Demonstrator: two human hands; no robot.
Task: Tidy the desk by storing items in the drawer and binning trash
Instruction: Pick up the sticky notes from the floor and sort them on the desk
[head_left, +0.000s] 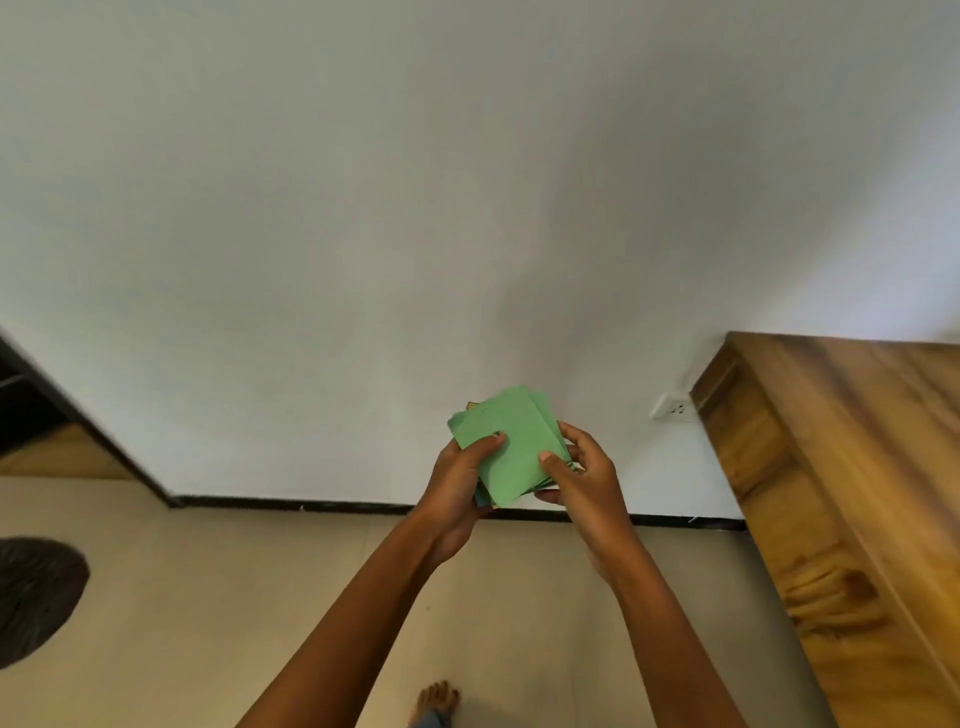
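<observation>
A loose stack of green paper cards (511, 439) is held up in front of me, over the floor and facing the white wall. My left hand (460, 486) grips the stack's left side with the thumb on the top card. My right hand (579, 480) grips its right side, thumb on top and fingers curled underneath. Edges of other coloured sheets peek out at the stack's bottom and top left. The wooden desk (852, 467) stands to the right; no drawer front or bin is visible.
A white wall fills the upper view, with a power socket (670, 408) low beside the desk. A black skirting line runs along the beige floor. A dark round mat (36, 597) lies at the left. My bare foot (436, 699) shows at the bottom.
</observation>
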